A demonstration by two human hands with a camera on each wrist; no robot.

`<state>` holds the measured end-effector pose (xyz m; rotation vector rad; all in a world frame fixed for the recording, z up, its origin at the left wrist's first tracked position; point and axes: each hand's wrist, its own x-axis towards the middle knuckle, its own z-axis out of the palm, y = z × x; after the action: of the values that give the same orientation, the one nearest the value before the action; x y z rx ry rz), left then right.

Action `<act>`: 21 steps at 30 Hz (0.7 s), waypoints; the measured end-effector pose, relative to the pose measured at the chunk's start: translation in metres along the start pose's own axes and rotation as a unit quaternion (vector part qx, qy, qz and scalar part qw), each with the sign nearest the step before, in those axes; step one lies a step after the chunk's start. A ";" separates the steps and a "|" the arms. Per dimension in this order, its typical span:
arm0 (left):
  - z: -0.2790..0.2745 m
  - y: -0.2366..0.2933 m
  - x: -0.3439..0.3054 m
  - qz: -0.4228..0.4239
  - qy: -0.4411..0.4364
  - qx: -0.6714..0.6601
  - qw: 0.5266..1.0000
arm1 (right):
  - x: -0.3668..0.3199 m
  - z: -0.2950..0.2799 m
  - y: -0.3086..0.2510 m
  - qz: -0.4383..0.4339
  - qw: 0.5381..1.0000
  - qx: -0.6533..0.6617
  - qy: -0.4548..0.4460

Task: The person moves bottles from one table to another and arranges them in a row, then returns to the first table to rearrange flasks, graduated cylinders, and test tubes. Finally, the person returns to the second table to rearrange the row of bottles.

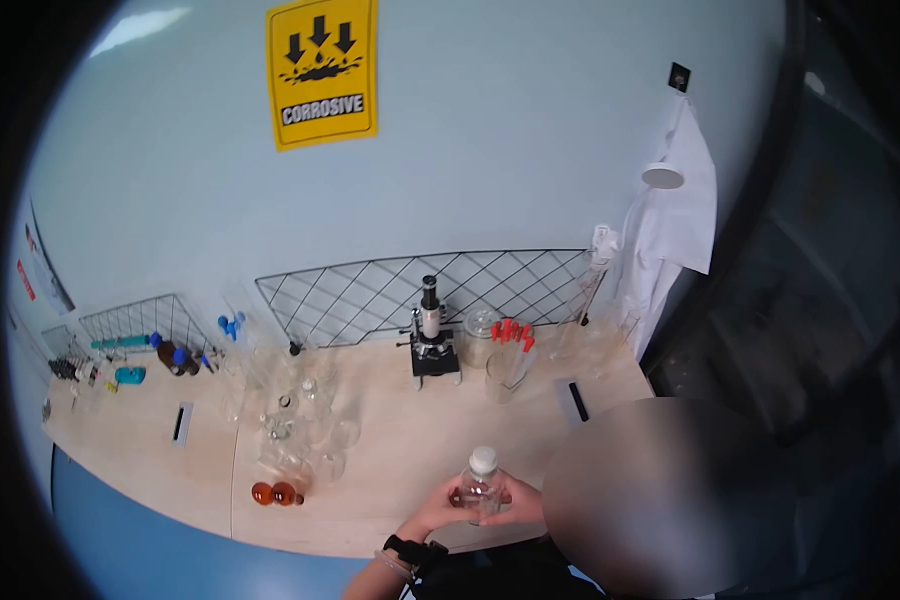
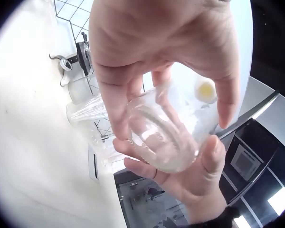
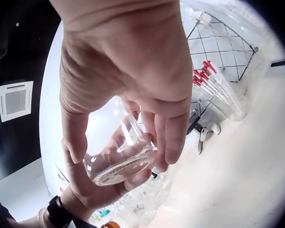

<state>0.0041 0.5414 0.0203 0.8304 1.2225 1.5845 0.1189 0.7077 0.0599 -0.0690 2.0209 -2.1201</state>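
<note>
A clear glass bottle [image 1: 482, 494] with a white cap [image 1: 483, 460] is held upright over the front of the table, between both hands. My left hand [image 1: 438, 508] grips one side, fingers bent around the glass. From the other side my right hand [image 1: 522, 503] holds it, thumb and fingers against the wall. The left wrist view looks at the bottle's round base [image 2: 164, 142] with the right hand [image 2: 197, 183] below it. Ridges ring the base [image 3: 126, 168] in the right wrist view, where the left hand [image 3: 88, 190] wears a black watch [image 3: 60, 213].
Left of the bottle stand several clear glass flasks [image 1: 280, 425] and amber round-bottomed glassware [image 1: 274, 493]. A microscope [image 1: 432, 340] and a beaker of red-topped droppers [image 1: 505, 378] stand behind. A black wire rack [image 1: 370, 290] lines the wall.
</note>
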 end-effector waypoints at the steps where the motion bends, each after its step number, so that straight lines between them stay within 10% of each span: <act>1: 0.004 -0.004 0.001 0.004 0.013 -0.021 1.000 | -0.003 -0.001 0.005 -0.003 1.000 0.012 0.013; 7: 0.028 -0.038 0.032 -0.011 0.056 -0.059 0.997 | -0.026 -0.022 0.040 -0.009 0.981 -0.011 0.191; 12: 0.035 -0.059 0.055 -0.035 0.098 0.156 0.982 | -0.045 -0.067 0.069 -0.039 0.933 -0.120 0.338; 21: 0.006 -0.131 0.024 -0.144 0.142 0.570 0.797 | -0.038 -0.175 0.061 0.011 0.845 -0.258 0.468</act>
<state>0.0362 0.5743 -0.1047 1.0423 2.4582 0.5905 0.1315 0.8840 -0.0061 1.0996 3.0194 -1.6344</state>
